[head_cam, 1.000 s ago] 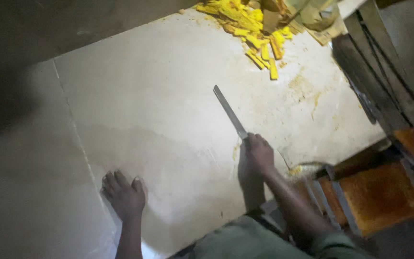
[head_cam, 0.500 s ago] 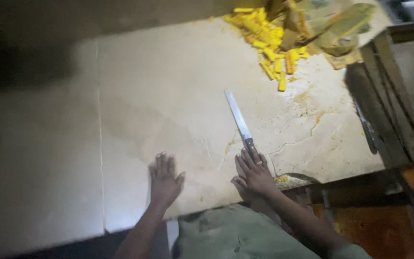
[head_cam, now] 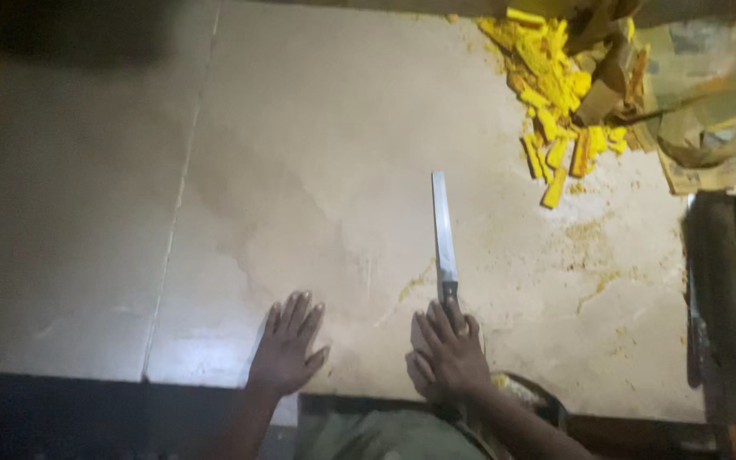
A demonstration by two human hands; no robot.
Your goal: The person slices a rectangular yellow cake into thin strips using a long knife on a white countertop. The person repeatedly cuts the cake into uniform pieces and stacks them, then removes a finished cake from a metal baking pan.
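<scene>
- The right hand (head_cam: pixel 449 353) lies over the dark handle of a long knife (head_cam: pixel 443 228), near the front edge of the surface; the fingers are laid loosely on the handle, not closed into a fist around it, and whether they really clamp it I cannot tell.
- The knife lies flat on the stone surface (head_cam: pixel 317 170) — its pale blade points away from the person, toward the far edge, and nothing lies on the blade.
- The left hand (head_cam: pixel 287 349) rests palm down on the surface, just beside the right hand on its left, at the front edge; the fingers are spread and it holds nothing.
- A thin seam runs across the surface, from the far edge to the front edge, left of the left hand.
- In the far right corner lies a heap of yellow cut sticks (head_cam: pixel 551 102) — well apart from the knife tip; some single pieces lie nearer to the blade.
- Yellow crumbs and stains (head_cam: pixel 594 234) mark the surface to the right of the blade.
- Crumpled brownish paper or peel (head_cam: pixel 692 136) lies at the right edge, touching the yellow heap.
</scene>
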